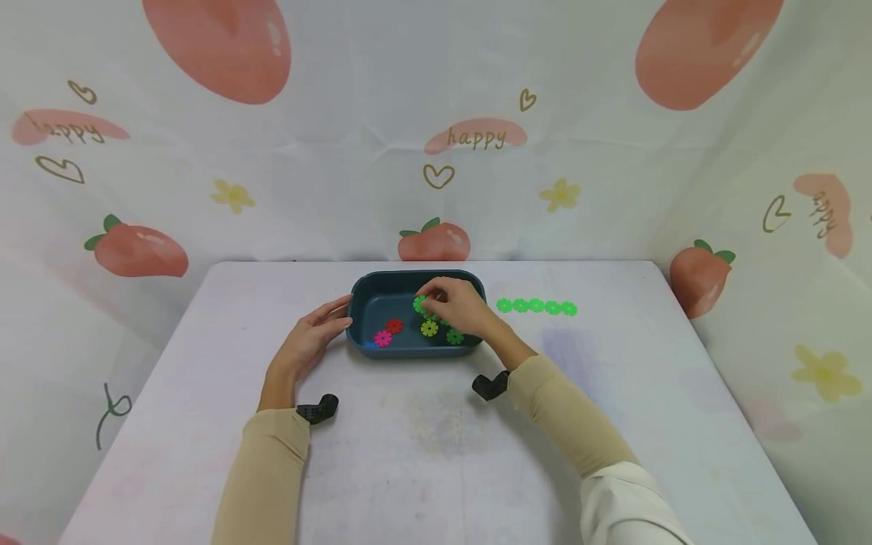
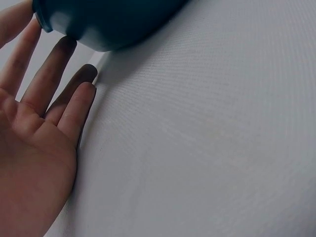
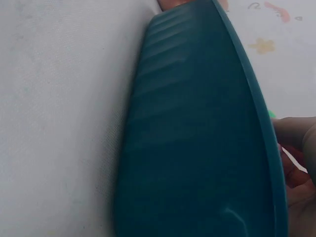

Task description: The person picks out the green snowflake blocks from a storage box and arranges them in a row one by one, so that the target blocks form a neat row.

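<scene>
A dark blue-teal rectangular bin (image 1: 409, 353) stands on the table, with small flower-shaped plastic pieces inside. My left hand (image 1: 306, 347) touches the bin's left end, its fingers extended; the left wrist view shows the fingertips against the bin wall (image 2: 108, 24). Over the bin, my right hand (image 1: 458, 303) pinches a bright green flower piece (image 1: 419, 305) between thumb and fingers. Below it lie a yellow-green piece (image 1: 429, 328), a darker green one (image 1: 455, 336), a red one (image 1: 394, 326) and a pink one (image 1: 383, 338). The bin's side hides much of the right hand in the right wrist view.
Right of the bin, several bright green flower pieces (image 1: 537, 306) lie in a row. A blue piece (image 1: 371, 345) sits in the bin's near left corner. Behind the white table (image 1: 409, 454) hangs a printed cloth (image 1: 341, 189). Black wrist devices (image 1: 319, 409) are on both forearms.
</scene>
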Available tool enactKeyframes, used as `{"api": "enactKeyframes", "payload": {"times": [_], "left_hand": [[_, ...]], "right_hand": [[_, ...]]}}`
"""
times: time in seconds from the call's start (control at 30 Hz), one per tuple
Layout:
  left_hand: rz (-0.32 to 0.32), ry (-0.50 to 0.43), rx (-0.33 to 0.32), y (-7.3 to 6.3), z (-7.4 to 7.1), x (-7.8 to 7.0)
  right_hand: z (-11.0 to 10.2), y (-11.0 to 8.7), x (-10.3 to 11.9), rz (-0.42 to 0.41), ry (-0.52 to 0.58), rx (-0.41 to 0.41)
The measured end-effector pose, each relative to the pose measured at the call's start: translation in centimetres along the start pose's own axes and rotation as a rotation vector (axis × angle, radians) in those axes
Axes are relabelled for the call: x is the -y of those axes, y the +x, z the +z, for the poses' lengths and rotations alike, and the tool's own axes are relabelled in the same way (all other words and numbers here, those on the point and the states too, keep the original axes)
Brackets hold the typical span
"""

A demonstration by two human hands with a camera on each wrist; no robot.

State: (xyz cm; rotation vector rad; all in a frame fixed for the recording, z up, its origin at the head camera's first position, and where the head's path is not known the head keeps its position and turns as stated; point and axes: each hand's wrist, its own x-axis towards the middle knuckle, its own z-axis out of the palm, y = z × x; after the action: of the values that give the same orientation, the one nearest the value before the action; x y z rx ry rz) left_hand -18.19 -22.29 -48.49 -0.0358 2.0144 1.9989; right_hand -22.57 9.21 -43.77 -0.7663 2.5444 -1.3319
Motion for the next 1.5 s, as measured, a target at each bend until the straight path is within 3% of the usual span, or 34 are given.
{"api": "enactKeyframes", "payload": {"times": [0.97, 1.5], "left_hand": [[0.001, -0.024, 0.005, 0.1, 0.0, 0.0], [-0.007, 0.021, 0.027, 0.2, -0.3, 0.2]], "right_hand": [[-3.2, -1.4, -1.4, 0.031, 0.176, -0.232], [-5.3, -3.5, -3.2, 0.127, 0.311, -0.336]]}}
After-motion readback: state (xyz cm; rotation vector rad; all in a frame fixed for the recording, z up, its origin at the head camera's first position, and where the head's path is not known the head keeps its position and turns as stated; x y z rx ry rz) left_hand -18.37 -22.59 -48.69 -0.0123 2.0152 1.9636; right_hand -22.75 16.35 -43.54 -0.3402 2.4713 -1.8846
